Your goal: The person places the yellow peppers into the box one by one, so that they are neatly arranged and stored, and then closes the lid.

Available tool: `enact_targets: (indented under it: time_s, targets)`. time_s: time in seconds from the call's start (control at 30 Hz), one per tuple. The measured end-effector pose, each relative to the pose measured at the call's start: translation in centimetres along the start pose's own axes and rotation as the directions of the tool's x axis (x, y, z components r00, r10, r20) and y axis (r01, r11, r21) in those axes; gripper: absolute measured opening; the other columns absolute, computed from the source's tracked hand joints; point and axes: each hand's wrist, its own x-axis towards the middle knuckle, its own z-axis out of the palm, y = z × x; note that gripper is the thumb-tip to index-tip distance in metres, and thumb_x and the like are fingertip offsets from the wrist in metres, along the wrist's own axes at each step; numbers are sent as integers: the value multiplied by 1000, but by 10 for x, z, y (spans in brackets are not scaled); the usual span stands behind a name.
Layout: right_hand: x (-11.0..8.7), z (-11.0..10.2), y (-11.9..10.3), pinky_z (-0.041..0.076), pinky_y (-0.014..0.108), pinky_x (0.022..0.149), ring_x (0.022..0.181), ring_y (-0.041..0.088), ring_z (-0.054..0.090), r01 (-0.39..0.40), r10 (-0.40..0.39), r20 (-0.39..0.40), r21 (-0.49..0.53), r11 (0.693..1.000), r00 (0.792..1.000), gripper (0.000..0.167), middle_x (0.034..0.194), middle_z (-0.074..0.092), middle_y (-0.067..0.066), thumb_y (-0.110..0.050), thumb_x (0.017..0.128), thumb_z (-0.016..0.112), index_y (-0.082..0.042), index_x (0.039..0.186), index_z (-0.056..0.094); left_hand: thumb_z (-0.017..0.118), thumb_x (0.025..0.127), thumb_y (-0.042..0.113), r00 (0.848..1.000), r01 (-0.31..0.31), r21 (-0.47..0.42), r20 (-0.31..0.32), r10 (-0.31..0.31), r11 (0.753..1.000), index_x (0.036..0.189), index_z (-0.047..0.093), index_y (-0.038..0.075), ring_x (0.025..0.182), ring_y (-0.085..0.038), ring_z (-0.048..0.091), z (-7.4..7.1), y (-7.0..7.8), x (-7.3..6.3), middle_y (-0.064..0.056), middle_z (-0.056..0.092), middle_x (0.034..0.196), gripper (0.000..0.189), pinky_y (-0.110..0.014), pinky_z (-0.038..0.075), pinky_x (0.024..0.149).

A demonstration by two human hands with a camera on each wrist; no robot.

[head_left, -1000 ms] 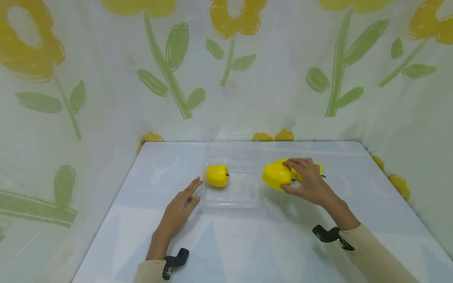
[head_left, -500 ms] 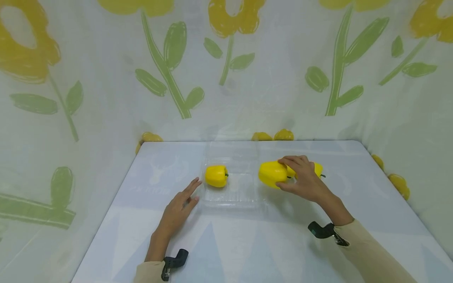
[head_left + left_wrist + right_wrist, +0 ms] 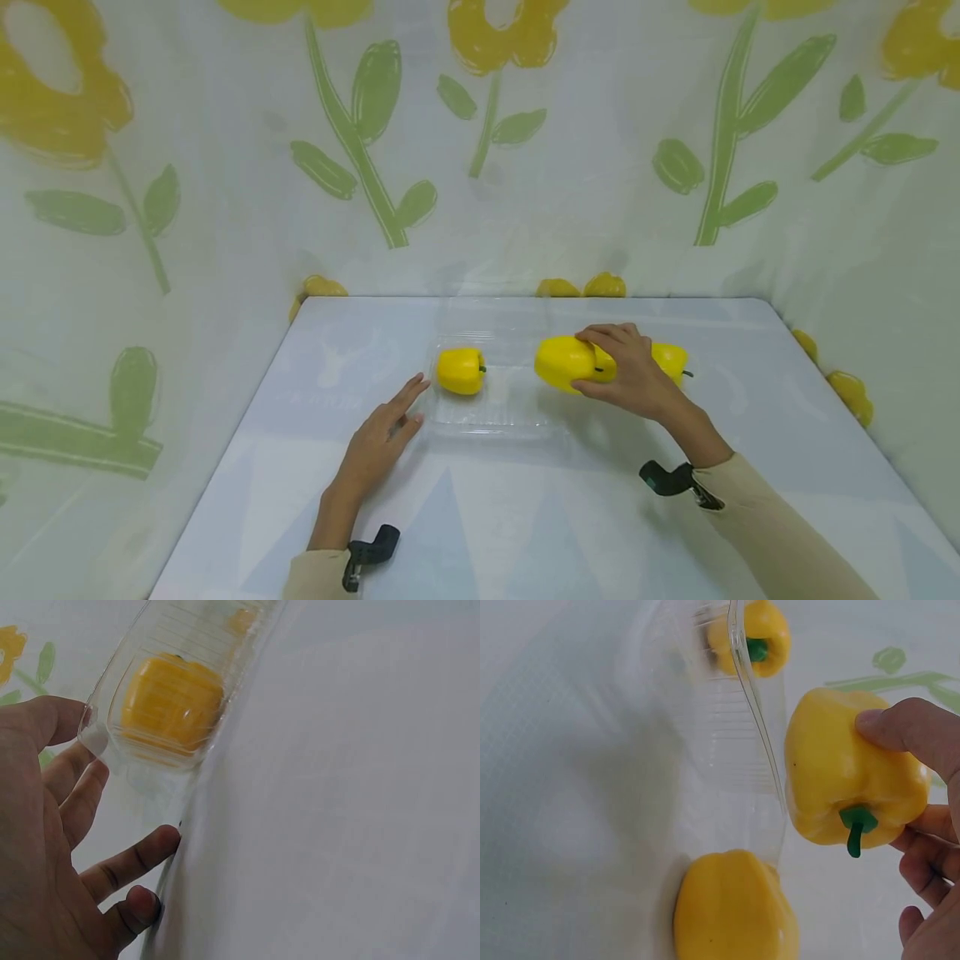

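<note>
With thumb and fingers, my right hand (image 3: 630,375) grips a yellow bell pepper (image 3: 564,363), raised near the right side of a clear plastic container (image 3: 517,408). In the right wrist view the green stem of this held pepper (image 3: 855,772) points away from the container's rim (image 3: 754,712). Another yellow bell pepper (image 3: 460,372) lies inside the container at its left. My left hand (image 3: 378,442) has its fingers loosely extended, the tips at the container's left edge. More yellow pepper (image 3: 669,360) shows behind my right hand; whether one or two lie there, I cannot tell.
The container's clear lid (image 3: 491,317) lies folded back toward the far edge of the pale patterned table (image 3: 495,517). A flower-printed curtain (image 3: 585,167) encloses the table at the back and sides.
My right hand has moved left with the bell pepper, bringing it close to the container's right edge. My left hand has stayed at the container's left side.
</note>
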Motion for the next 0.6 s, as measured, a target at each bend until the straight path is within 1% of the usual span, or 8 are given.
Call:
enact_targets:
  time_s: [0.23, 0.3, 0.47, 0.6]
  targets:
    - [5, 4, -1, 26, 52, 88, 122, 30, 39, 4, -4, 7, 6, 1000, 1000, 65, 137, 55, 9, -31, 77, 88, -11, 133, 61, 52, 105, 35, 1000, -5, 11, 9, 5, 1000, 155, 33, 42, 90, -10, 48, -1, 2, 1, 23, 25, 160, 54, -41, 42, 80]
    - [6, 5, -1, 26, 52, 88, 121, 29, 40, 2, -2, 7, 9, 1000, 1000, 65, 137, 55, 9, -31, 77, 88, -11, 133, 61, 52, 105, 35, 1000, 3, 7, 11, -3, 1000, 155, 33, 44, 90, -10, 48, -1, 3, 1, 24, 25, 159, 54, -41, 42, 81]
    - [8, 7, -1, 25, 53, 89, 118, 30, 40, -1, 1, 0, 24, 1000, 1000, 65, 136, 56, 10, -29, 76, 89, -10, 133, 62, 52, 105, 35, 1000, 6, -4, 17, -6, 1000, 155, 33, 44, 90, -11, 49, -1, 4, 1, 25, 25, 159, 54, -41, 42, 82]
    - [9, 11, -2, 25, 53, 89, 120, 29, 40, -12, 11, 21, 35, 999, 1000, 66, 137, 55, 10, -31, 77, 89, -11, 134, 61, 51, 105, 36, 1000, 4, -2, 14, -4, 1000, 155, 34, 41, 92, -11, 49, -2, 3, -1, 23, 25, 160, 53, -43, 43, 83]
